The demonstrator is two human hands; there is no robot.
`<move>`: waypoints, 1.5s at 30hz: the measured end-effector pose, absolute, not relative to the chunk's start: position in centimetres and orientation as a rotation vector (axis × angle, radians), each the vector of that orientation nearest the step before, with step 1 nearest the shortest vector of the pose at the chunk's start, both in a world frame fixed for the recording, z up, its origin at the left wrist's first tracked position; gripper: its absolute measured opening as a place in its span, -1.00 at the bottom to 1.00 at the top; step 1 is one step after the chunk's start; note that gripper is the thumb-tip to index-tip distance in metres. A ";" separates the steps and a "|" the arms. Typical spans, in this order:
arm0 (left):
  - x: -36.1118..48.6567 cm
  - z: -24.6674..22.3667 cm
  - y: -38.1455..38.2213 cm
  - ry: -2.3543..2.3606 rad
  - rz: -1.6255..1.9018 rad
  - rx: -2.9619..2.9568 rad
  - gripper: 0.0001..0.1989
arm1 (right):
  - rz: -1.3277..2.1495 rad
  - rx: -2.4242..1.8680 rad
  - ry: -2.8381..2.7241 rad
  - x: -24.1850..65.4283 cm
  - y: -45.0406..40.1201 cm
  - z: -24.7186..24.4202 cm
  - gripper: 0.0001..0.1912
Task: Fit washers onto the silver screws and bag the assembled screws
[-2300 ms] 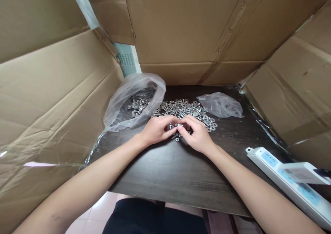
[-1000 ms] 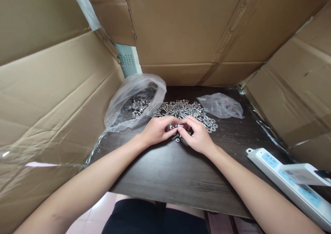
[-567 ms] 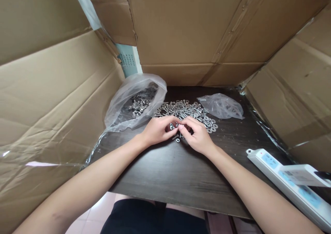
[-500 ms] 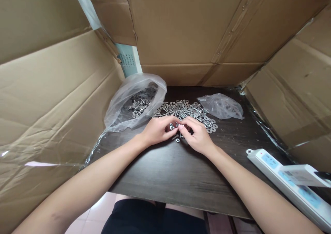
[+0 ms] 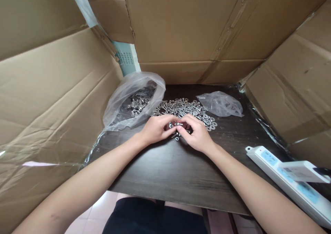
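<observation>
A small silvery bolt (image 5: 179,124) lies crosswise between my two hands, with what looks like a nut or washer on its shaft. My left hand (image 5: 158,128) is closed in a pinch at the bolt's left end. From the other side, my right hand (image 5: 198,134) closes its thumb and fingers on the same bolt. Just behind the fingers spreads a loose pile of bolts, nuts and washers (image 5: 184,107). A single nut (image 5: 177,138) rests on the dark table (image 5: 165,168) below the fingertips. Small hardware shows in the gap of my left hand; whether it is held I cannot tell.
Back left, a clear plastic bag (image 5: 116,115) gapes around more metal hardware. A smaller clear bag (image 5: 219,104) lies at the back right. Along the right edge runs a white power strip (image 5: 274,168) with an adapter (image 5: 302,170) in it. Cardboard walls (image 5: 181,27) enclose the table.
The bolt between my fingertips shows more plainly now, lying sideways. My fingers have shifted slightly around it, and the whole view has moved a little.
</observation>
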State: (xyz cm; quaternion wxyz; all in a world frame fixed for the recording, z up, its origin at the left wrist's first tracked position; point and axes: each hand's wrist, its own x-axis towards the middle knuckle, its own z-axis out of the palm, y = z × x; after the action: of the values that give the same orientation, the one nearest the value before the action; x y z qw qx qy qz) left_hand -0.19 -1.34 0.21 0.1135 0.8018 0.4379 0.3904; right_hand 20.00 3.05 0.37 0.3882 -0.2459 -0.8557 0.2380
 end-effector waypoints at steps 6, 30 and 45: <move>-0.2 0.2 -1.3 1.278 1.148 2.344 -0.81 | 0.607 -0.628 -2.171 20.0 3.1 0.3 -0.96; -0.1 0.3 -1.4 1.292 1.132 2.319 -0.86 | 0.642 -0.624 -2.191 19.9 3.1 0.5 -0.78; -0.3 0.1 -1.3 1.278 1.115 2.338 -0.82 | 0.611 -0.629 -2.182 20.0 3.1 0.3 -0.95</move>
State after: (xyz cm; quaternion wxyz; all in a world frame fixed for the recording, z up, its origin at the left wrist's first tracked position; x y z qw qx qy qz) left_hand -0.28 -1.27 0.10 0.1263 0.8029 0.4389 0.3831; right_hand 19.98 3.08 0.33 0.3848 -0.2468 -0.8565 0.2397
